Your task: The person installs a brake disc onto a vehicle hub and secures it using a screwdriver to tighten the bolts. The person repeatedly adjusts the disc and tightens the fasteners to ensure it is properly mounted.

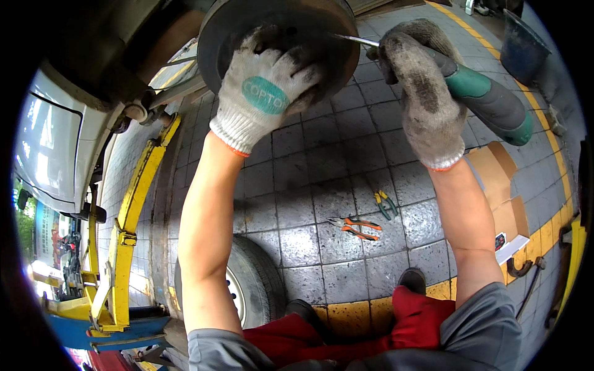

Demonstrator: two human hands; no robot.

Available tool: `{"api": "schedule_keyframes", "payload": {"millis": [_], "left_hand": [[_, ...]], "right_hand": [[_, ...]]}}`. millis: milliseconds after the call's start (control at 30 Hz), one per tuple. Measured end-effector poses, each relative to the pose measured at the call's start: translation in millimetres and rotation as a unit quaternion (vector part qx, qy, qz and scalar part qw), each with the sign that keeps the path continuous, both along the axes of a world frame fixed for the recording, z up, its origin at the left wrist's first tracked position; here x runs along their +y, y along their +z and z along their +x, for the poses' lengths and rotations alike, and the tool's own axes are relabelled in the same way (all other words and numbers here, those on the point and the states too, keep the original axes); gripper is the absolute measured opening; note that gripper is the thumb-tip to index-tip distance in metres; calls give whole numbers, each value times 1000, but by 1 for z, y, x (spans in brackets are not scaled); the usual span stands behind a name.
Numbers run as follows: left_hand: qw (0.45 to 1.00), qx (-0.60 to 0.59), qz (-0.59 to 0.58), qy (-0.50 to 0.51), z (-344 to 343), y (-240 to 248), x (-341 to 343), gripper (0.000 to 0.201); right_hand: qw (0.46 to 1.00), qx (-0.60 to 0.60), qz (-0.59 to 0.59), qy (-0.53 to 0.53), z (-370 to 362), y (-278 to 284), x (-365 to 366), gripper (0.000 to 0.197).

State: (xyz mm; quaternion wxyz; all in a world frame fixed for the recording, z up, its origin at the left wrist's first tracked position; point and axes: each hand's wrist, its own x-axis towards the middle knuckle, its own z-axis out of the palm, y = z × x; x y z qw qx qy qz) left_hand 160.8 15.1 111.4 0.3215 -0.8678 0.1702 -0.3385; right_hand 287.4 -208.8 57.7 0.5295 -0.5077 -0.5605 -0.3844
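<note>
Near the top of the head view is a dark, round brake drum (309,17). My left hand (263,89), in a grimy white knit glove with a green patch, rests on the drum's face with its fingers spread; some fingertips are hard to make out against the dark metal. My right hand (427,93), gloved the same way, is closed around a screwdriver (489,99) with a thick green and grey handle. Its thin metal shaft points left, and the tip appears in front of the drum's right part. Whether the tip touches the drum I cannot tell.
On the grey tiles lie orange-handled pliers (359,229) and green-and-yellow pliers (387,204). A wheel (257,278) lies by my left leg. Left stands a yellow lift arm (133,191) beside a white vehicle (52,139). Rightward are an opened cardboard box (495,173) and a dark bucket (523,49).
</note>
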Motion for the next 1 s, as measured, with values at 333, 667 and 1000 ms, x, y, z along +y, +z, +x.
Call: {"api": "schedule_keyframes", "payload": {"millis": [333, 667, 1000], "left_hand": [[992, -91, -86, 1, 4, -17, -7, 41], [985, -123, -120, 13, 8, -22, -12, 40], [978, -105, -174, -44, 13, -23, -9, 47]], "right_hand": [[993, 87, -52, 60, -38, 18, 16, 15], [996, 16, -80, 42, -45, 26, 20, 20], [998, -17, -51, 19, -41, 19, 23, 20]]}}
